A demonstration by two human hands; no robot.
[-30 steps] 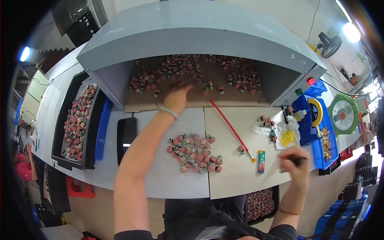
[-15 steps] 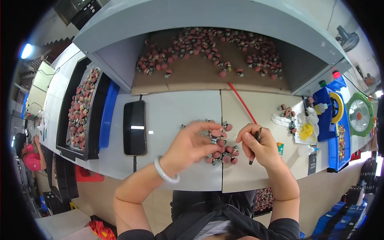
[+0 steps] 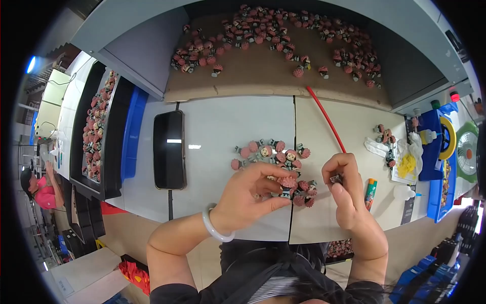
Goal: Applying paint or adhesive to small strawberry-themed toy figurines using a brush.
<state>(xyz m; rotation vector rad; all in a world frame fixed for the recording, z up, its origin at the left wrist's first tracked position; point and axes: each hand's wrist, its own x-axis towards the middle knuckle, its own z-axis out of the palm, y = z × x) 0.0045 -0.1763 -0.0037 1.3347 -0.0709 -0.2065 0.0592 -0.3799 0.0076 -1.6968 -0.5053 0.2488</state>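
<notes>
My left hand, with a white bangle at the wrist, pinches a small figurine with a bumpy pink head and a grey-green body between thumb and fingers. To its right, my right hand is curled around a slim dark stick-like tool; only its end shows, and the kind cannot be made out. The two hands are apart. Around and beyond the left fingers lies a loose group of similar figurines on the white table, some partly hidden by that hand.
Many figurines lie on a brown board inside the grey booth. A red stick slants toward my right hand. At left are a black phone and a black tray of figurines. A green-and-orange tube, blue bins and a fan stand right.
The view has shifted. My right hand has turned, so the dark tool shows only its end instead of its length. My left hand still holds a figurine, with more of the group visible beyond it.
</notes>
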